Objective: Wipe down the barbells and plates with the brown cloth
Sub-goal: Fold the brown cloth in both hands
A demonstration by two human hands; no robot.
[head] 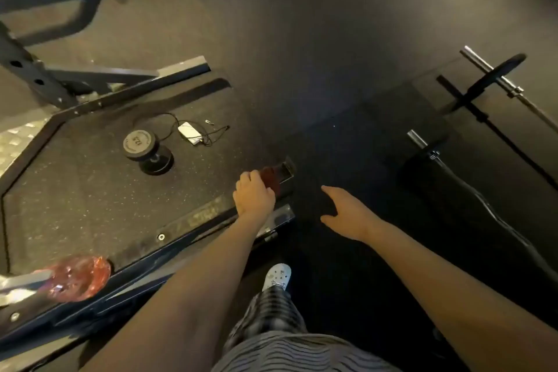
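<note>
L hand (253,195) fingers curl round the cloth (269,179) at the platform (90,184) edge, R hand (347,213) open w/ fingers spread, holding nothing; barbells (474,57) lie well off to the right, so prob. best to bunch the cloth firmly before crossing over.

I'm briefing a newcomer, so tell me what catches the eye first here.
Mid-frame, the left hand grips the cloth at the platform's edge, and the right hand hangs open beside it. Next come the dumbbell on the platform and the barbells at far right.
</note>
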